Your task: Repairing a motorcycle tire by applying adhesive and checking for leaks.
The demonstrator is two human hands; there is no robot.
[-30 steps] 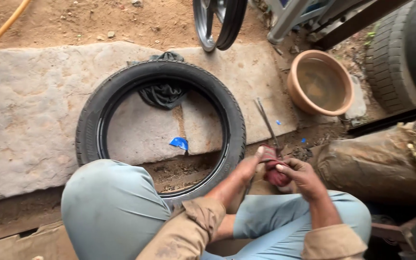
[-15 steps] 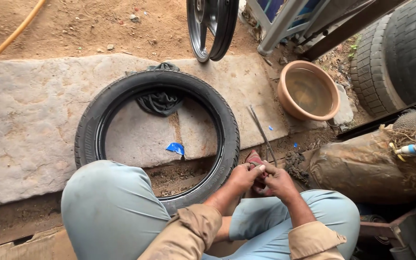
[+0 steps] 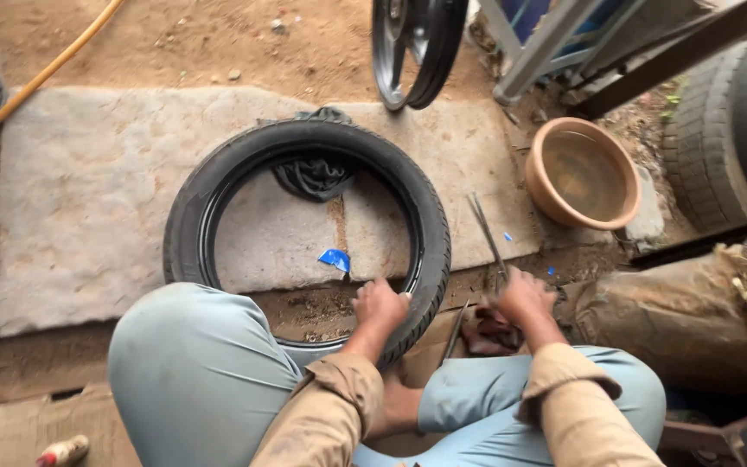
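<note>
Head view: we count one motorcycle tyre (image 3: 218, 199) lying flat on a stone slab (image 3: 88, 199), with one crumpled black inner tube (image 3: 313, 175) inside its far rim and one blue scrap (image 3: 335, 259) on the slab within the ring. The left hand (image 3: 379, 304) is closed in a fist on the tyre's near edge. The right hand (image 3: 522, 296) is closed beside a thin metal tyre lever (image 3: 485, 231); we cannot tell whether it grips the lever. One clay bowl (image 3: 583, 173) stands well apart on the right. One wheel (image 3: 417, 43) is cut off at the top edge. One yellow hose (image 3: 54, 65) crosses the upper left.
</note>
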